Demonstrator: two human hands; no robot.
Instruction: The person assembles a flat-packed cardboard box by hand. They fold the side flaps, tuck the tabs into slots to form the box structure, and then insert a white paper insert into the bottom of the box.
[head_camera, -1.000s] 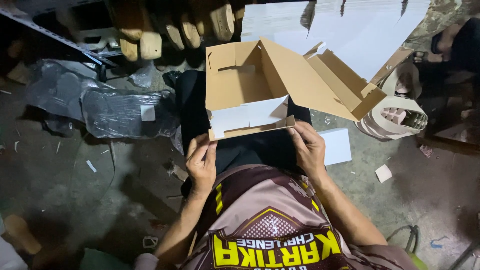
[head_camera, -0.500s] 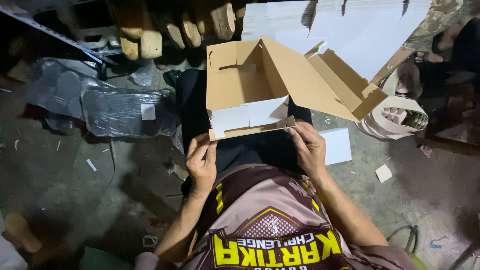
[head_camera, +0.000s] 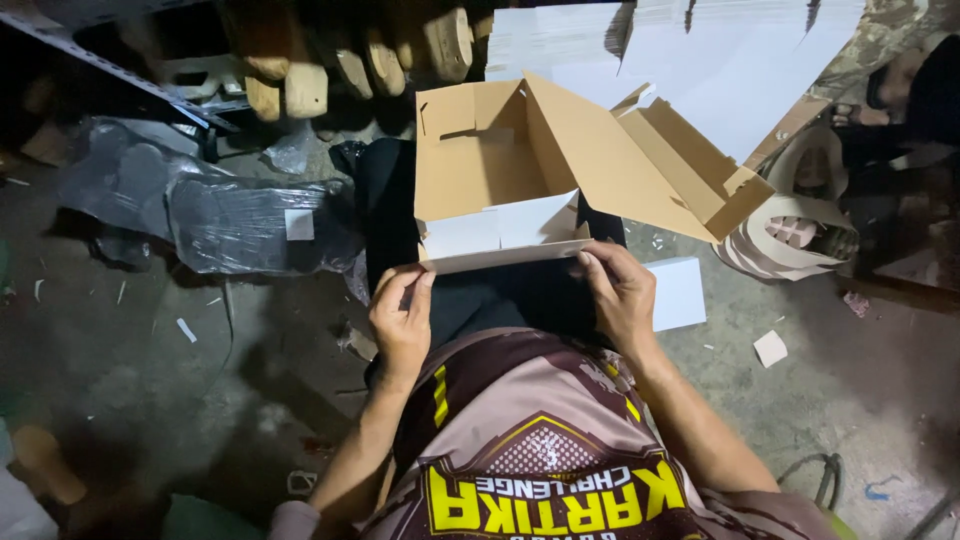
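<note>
The person sits low over a dusty concrete floor (head_camera: 130, 370) with a half-folded cardboard box (head_camera: 500, 170) resting on the lap, brown on the inside and white on the outside. Its lid (head_camera: 640, 160) is thrown open and leans off to the right, with a side flap standing up at its far right end. The left hand (head_camera: 402, 322) is at the near left corner of the box, fingertips pinched on the thin near flap (head_camera: 500, 258) that juts out along the front edge. The right hand (head_camera: 618, 290) is at the near right corner, fingers curled and pressing on the same flap's end. Both hands touch the box; neither is spread flat. Far beyond the box lies a stack of flat white cardboard sheets (head_camera: 720, 60), fanned out across the upper right. Just right of the lap a small white card (head_camera: 677, 292) lies on the floor, and farther right a large roll of tape (head_camera: 795, 235) lies on its side. To the left sits a crumpled bundle of dark plastic wrap (head_camera: 240, 220), and behind it some sawn wooden blocks (head_camera: 300, 90) sit in the shadow under a metal shelf edge (head_camera: 110, 70).
</note>
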